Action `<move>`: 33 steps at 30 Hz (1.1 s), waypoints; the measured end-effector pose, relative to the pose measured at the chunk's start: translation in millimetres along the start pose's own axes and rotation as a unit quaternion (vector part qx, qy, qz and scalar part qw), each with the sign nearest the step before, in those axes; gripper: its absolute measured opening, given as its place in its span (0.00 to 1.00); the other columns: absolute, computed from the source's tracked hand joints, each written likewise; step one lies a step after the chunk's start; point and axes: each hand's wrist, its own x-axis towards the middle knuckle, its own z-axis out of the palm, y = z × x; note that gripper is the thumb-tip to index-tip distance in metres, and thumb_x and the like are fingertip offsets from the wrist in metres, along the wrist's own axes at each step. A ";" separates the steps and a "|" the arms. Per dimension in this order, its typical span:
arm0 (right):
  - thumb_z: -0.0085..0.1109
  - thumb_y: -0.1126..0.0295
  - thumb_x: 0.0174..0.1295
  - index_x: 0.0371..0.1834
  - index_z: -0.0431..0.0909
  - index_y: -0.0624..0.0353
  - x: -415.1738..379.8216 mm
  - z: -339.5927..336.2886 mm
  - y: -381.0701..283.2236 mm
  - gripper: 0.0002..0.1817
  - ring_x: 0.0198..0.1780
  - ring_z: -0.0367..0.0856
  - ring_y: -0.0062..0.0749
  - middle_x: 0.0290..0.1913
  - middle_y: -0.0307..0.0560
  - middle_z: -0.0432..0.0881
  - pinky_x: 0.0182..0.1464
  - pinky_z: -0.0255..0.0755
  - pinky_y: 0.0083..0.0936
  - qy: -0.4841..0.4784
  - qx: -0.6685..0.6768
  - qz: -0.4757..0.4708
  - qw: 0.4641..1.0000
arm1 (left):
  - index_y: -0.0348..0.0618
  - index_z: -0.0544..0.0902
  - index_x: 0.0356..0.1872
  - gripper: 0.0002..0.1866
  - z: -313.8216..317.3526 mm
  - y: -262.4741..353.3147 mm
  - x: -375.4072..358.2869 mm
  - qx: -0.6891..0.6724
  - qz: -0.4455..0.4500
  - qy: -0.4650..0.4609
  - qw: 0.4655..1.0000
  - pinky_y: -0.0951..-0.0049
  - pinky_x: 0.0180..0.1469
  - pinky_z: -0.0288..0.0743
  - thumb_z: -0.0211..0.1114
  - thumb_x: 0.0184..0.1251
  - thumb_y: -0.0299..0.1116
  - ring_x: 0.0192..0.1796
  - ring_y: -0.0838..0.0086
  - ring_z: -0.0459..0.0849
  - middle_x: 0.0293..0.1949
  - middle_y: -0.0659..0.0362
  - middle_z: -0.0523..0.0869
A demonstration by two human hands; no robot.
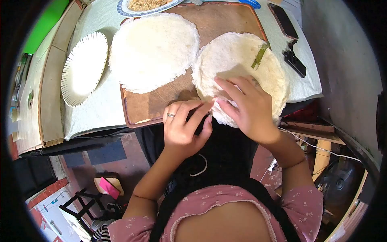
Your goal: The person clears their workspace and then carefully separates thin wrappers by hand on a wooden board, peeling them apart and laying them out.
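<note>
Two thin, round white wrappers lie on a brown wooden board: the left wrapper (153, 50) is flat, and the right wrapper (238, 52) carries a strip of green leaf (260, 55) near its far right side. My left hand (183, 127), a ring on one finger, has its fingertips and thumb at the near left edge of the right wrapper. My right hand (252, 107) reaches over that same wrapper, thumb and fingers bent around its near edge. Between the two hands, the edge looks lifted and creased. My fingers partly hide the exact grip.
A plate of brown crumbly filling (133, 11) stands at the back of the board (225, 18). To the left lies a white fluted paper plate (82, 68). At the right are a phone (283, 21) and a black clip-like object (295, 62). A wall rises at far right.
</note>
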 end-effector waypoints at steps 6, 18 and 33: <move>0.62 0.77 0.59 0.50 0.79 0.58 0.9 -4.3 7.3 0.14 0.44 0.81 0.50 0.43 0.50 0.81 0.43 0.76 0.39 -0.056 0.009 0.048 0.997 | 0.44 0.84 0.55 0.21 -3.7 9.6 8.1 0.025 -0.061 -0.045 0.997 0.63 0.50 0.70 0.70 0.57 0.32 0.48 0.63 0.77 0.48 0.58 0.80; 0.60 0.69 0.59 0.45 0.77 0.58 18.3 0.1 5.0 0.12 0.41 0.81 0.43 0.39 0.45 0.80 0.39 0.76 0.40 -0.082 -0.064 0.003 0.995 | 0.42 0.79 0.62 0.24 -5.8 13.5 21.5 0.035 -0.130 -0.075 0.988 0.60 0.54 0.71 0.66 0.65 0.35 0.48 0.57 0.77 0.49 0.50 0.78; 0.63 0.73 0.59 0.39 0.80 0.56 22.1 6.1 3.6 0.06 0.42 0.81 0.45 0.38 0.44 0.79 0.41 0.76 0.38 -0.050 -0.077 0.012 0.996 | 0.50 0.81 0.61 0.24 -0.4 10.0 16.3 0.026 -0.120 -0.045 0.991 0.60 0.52 0.73 0.69 0.61 0.35 0.49 0.57 0.78 0.50 0.52 0.79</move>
